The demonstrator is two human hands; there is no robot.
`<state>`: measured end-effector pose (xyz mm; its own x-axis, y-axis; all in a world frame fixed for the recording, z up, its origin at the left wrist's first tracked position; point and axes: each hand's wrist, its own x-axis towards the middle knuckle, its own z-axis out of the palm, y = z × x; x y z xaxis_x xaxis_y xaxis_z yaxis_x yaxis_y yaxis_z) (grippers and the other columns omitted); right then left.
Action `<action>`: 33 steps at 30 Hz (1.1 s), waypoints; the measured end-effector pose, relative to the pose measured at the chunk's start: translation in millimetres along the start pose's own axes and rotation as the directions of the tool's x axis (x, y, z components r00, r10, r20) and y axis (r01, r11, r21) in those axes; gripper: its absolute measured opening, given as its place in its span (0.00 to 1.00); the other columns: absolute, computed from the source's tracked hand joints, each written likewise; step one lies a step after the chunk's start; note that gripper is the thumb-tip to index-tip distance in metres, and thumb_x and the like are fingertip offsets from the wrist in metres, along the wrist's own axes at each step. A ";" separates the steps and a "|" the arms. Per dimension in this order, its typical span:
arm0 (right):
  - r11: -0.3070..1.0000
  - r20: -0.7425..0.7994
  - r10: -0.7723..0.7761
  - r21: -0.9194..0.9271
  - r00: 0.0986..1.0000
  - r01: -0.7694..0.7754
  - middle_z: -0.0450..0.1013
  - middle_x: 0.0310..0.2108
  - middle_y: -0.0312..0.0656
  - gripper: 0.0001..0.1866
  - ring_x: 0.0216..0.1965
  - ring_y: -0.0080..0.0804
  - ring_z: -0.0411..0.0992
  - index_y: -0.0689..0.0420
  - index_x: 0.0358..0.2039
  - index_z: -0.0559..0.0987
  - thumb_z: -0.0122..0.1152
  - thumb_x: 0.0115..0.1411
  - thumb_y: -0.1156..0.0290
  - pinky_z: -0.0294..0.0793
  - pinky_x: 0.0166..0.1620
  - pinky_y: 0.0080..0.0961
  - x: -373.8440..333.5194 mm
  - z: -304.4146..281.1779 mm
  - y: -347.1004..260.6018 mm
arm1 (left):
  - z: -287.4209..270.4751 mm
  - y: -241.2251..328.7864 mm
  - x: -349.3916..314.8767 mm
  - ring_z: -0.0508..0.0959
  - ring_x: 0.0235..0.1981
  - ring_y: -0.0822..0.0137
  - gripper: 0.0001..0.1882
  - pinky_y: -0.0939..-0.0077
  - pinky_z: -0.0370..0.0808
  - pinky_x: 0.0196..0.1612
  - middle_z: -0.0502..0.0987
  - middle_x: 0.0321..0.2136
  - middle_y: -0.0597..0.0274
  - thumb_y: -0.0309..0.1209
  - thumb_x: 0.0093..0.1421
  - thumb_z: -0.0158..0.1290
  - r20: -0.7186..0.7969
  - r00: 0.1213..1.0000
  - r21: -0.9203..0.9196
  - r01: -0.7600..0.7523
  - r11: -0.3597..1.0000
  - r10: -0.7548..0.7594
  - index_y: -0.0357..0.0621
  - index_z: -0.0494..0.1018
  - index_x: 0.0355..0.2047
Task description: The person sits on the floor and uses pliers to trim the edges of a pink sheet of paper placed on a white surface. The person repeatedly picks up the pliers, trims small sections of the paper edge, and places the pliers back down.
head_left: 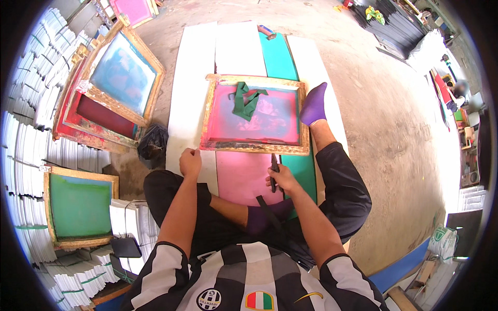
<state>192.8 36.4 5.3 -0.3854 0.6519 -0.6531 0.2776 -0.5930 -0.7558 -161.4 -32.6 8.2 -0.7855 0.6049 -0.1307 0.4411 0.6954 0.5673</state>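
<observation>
A wooden screen-printing frame (pixel 255 151) with pink and blue-grey mesh lies in front of me. On its mesh rests a crumpled strip of green cloth (pixel 245 105). My right hand (pixel 282 178) is closed round a black hand tool that looks like pliers (pixel 274 167), its tip pointing up at the frame's near edge. By the frame's near left corner my left hand (pixel 190 161) is closed, thumb against fingers; whatever it may pinch is too small to make out. My foot in a purple sock (pixel 314 105) presses beside the frame's right side.
White, pink and green boards (pixel 244 176) lie under the frame. A hammer (pixel 267 32) rests at their far end. More screen frames (pixel 152 106) lean at the left, near a black plastic bag (pixel 152 145) and stacks of white sheets (pixel 21 155). Another person (pixel 456 98) is far right.
</observation>
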 end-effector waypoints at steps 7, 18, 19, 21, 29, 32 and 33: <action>0.994 -0.264 0.038 -0.092 0.964 -0.064 0.74 0.29 0.42 0.10 0.26 0.34 0.76 0.62 0.44 0.74 0.60 0.64 0.73 0.75 0.28 0.36 30.1 -72.2 13.5 | 5.2 -16.7 16.2 0.84 0.43 0.46 0.12 0.49 0.79 0.45 0.84 0.40 0.51 0.40 0.64 0.58 -0.072 0.967 0.171 0.252 0.953 -0.243 0.46 0.80 0.41; 0.865 -0.406 0.043 -0.442 0.913 -0.237 0.77 0.38 0.63 0.16 0.33 0.55 0.80 0.75 0.42 0.77 0.53 0.57 0.76 0.78 0.26 0.48 51.4 -85.4 -0.4 | 11.8 -38.8 30.1 0.83 0.46 0.47 0.13 0.51 0.79 0.46 0.83 0.44 0.51 0.36 0.62 0.57 -0.085 0.942 0.231 0.335 0.913 -0.324 0.47 0.80 0.45; 0.865 -0.414 0.058 -0.433 0.908 -0.253 0.77 0.40 0.66 0.17 0.36 0.59 0.81 0.76 0.43 0.77 0.51 0.57 0.76 0.80 0.28 0.48 42.7 -79.4 -13.0 | 13.7 -42.3 31.7 0.83 0.46 0.47 0.13 0.51 0.79 0.47 0.83 0.45 0.51 0.36 0.62 0.57 -0.085 0.944 0.217 0.330 0.919 -0.319 0.47 0.79 0.46; 0.856 -0.433 0.080 -0.432 0.898 -0.284 0.78 0.43 0.69 0.19 0.38 0.62 0.82 0.77 0.44 0.78 0.49 0.57 0.76 0.83 0.31 0.49 32.8 -74.9 -26.9 | 15.1 -38.3 30.6 0.82 0.47 0.47 0.15 0.51 0.78 0.47 0.81 0.47 0.51 0.37 0.62 0.57 -0.078 0.953 0.192 0.304 0.933 -0.294 0.48 0.79 0.47; 0.787 -0.441 0.107 -0.511 0.891 -0.347 0.79 0.39 0.67 0.17 0.34 0.58 0.83 0.75 0.41 0.79 0.50 0.57 0.75 0.83 0.30 0.47 23.4 -65.2 -47.0 | 9.3 -16.6 16.8 0.81 0.46 0.47 0.17 0.50 0.78 0.47 0.77 0.50 0.53 0.41 0.62 0.59 -0.016 0.980 0.132 0.197 0.971 -0.197 0.49 0.79 0.48; 0.759 -0.445 0.087 -0.551 0.891 -0.348 0.80 0.34 0.63 0.15 0.32 0.55 0.83 0.74 0.37 0.80 0.50 0.56 0.76 0.83 0.29 0.46 25.2 -71.6 -44.3 | 16.0 -11.2 14.1 0.81 0.45 0.48 0.17 0.52 0.77 0.48 0.77 0.48 0.53 0.41 0.62 0.59 -0.002 0.988 0.100 0.156 0.983 -0.157 0.48 0.79 0.47; 0.747 -0.438 0.076 -0.570 0.896 -0.342 0.80 0.32 0.62 0.15 0.31 0.54 0.83 0.74 0.37 0.80 0.50 0.56 0.76 0.83 0.29 0.45 24.5 -71.5 -45.1 | 18.5 -12.6 15.2 0.81 0.45 0.48 0.16 0.53 0.77 0.48 0.78 0.47 0.53 0.41 0.62 0.59 0.004 0.991 0.080 0.130 0.988 -0.130 0.47 0.79 0.46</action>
<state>233.7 112.9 19.9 0.0613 0.7456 -0.6636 0.8411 -0.3965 -0.3679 -170.9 -25.0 -15.9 -0.8346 0.5105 -0.2068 0.3686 0.7967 0.4790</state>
